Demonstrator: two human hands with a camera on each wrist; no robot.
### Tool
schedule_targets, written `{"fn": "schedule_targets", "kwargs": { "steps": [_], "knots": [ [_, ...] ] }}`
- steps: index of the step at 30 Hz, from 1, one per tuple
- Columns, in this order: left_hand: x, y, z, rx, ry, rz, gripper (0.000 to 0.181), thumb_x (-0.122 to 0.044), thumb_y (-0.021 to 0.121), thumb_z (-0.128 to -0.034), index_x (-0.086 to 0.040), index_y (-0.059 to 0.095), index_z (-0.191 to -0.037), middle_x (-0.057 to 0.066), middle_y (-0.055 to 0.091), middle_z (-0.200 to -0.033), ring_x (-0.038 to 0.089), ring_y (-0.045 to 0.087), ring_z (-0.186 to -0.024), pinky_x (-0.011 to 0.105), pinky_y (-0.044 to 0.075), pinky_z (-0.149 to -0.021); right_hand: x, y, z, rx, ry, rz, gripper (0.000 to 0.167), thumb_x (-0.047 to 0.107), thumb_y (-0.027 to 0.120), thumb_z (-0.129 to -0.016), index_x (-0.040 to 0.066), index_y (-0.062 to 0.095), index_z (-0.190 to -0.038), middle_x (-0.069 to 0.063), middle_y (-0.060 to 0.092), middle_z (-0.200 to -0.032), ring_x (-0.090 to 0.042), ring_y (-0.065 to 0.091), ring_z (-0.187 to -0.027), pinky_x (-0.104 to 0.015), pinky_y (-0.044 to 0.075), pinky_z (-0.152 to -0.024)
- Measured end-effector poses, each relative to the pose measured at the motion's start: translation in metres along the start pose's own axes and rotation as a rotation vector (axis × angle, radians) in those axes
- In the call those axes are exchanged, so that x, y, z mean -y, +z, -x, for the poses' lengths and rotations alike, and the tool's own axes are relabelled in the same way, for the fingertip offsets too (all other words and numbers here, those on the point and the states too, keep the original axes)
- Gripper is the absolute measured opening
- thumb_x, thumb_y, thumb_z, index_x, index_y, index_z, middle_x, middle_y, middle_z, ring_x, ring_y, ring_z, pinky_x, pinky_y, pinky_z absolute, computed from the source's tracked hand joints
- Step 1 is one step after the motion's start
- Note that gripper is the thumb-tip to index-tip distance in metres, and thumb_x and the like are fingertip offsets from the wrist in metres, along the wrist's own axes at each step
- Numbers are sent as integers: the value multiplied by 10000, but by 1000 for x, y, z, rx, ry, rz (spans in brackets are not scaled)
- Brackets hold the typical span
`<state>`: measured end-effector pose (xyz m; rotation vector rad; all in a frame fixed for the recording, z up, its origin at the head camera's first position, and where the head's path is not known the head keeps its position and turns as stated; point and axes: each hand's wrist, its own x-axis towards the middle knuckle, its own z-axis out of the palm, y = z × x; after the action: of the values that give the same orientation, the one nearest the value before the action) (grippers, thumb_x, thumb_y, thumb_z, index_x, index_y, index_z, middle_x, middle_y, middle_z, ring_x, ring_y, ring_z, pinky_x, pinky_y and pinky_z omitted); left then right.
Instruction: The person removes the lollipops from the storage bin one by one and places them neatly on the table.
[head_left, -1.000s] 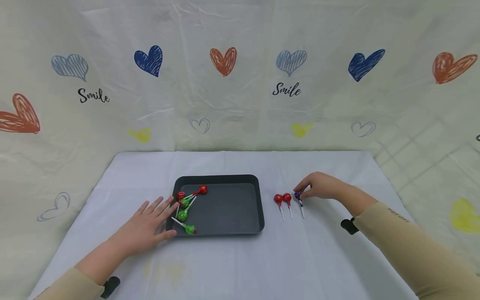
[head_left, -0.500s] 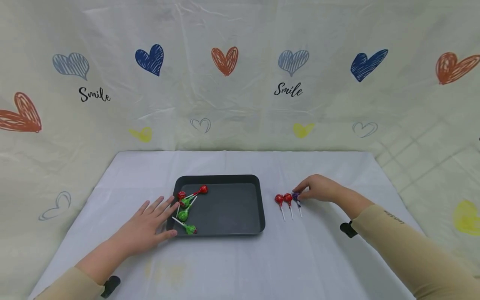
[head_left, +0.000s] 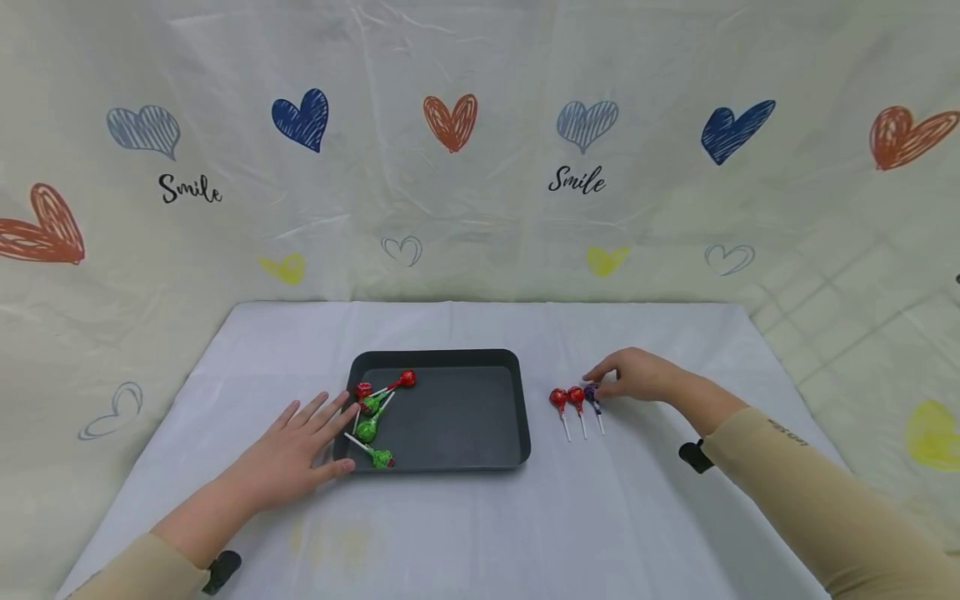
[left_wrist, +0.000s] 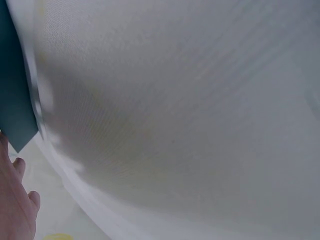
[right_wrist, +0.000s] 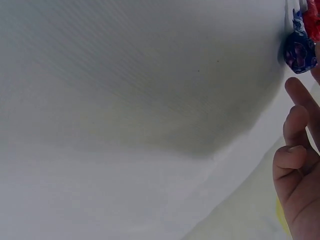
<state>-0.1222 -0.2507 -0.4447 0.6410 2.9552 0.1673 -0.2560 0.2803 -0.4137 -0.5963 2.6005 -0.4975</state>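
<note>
My left hand [head_left: 288,458] [left_wrist: 15,200] lies with its fingers spread at the left edge of a dark grey tray [head_left: 457,421] [left_wrist: 15,90]. Green lollipops [head_left: 367,430] and red ones [head_left: 407,379] lie in the tray's left part. To the right of the tray, my right hand [head_left: 641,375] [right_wrist: 302,170] pinches the head of a purple lollipop [head_left: 597,407] [right_wrist: 299,52] on the cloth. Two red lollipops [head_left: 558,398] [head_left: 576,395] lie side by side just left of it, all with sticks toward me. In the right wrist view the thumb is mostly out of frame.
A white cloth [head_left: 465,542] covers the table. Behind it hangs a pale backdrop [head_left: 495,275] with printed hearts and "Smile" lettering. Dark objects [head_left: 696,457] [head_left: 222,572] show at both sleeve cuffs.
My right hand has moved slightly left with the purple lollipop, which now lies closer to the two red ones. My left hand and the tray's lollipops stay where they were.
</note>
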Motion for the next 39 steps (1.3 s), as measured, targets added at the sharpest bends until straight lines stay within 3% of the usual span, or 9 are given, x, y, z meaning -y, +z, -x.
{"fn": "schedule_targets", "kwargs": {
  "steps": [7, 16, 22, 29, 39],
  "knots": [
    [1, -2, -1, 9, 3, -1, 861, -679, 545, -900, -209, 295, -1577, 60, 221, -1640, 374, 172, -1493, 643, 117, -1166, 7, -8, 2, -20, 7, -1, 307, 250, 722, -922, 161, 733, -1216, -75, 682, -1199, -340, 574, -1171, -511, 504, -967],
    [1, -1, -1, 3, 8, -11, 857, -680, 540, -902, -218, 291, -1578, 51, 225, -1639, 365, 173, -1495, 636, 110, -1170, 24, -18, -3, -27, -21, -17, 318, 254, 740, -908, 163, 735, -1213, -78, 692, -1195, -269, 625, -1073, -381, 565, -852],
    [1, -2, 0, 4, 15, -7, 849, -669, 540, -909, -211, 290, -1578, 46, 215, -1642, 365, 171, -1496, 637, 111, -1170, 45, -24, -11, -28, -64, -31, 345, 261, 758, -893, 162, 731, -1222, -70, 699, -1196, -208, 615, -975, -329, 544, -779],
    [0, -5, 1, 7, 9, -7, 848, -662, 547, -909, -207, 291, -1578, 54, 224, -1639, 370, 175, -1493, 639, 114, -1169, 76, -30, -26, -28, -142, -6, 322, 289, 778, -873, 238, 748, -1189, 13, 711, -1121, -152, 594, -827, -309, 525, -700],
    [1, -1, 0, 7, 13, 3, 843, -661, 545, -911, -214, 289, -1579, 48, 213, -1642, 367, 174, -1495, 639, 112, -1169, 124, -25, -52, 2, -219, 21, 326, 274, 776, -878, 206, 747, -1196, 69, 716, -1058, -157, 601, -813, -293, 527, -687]
  ]
}}
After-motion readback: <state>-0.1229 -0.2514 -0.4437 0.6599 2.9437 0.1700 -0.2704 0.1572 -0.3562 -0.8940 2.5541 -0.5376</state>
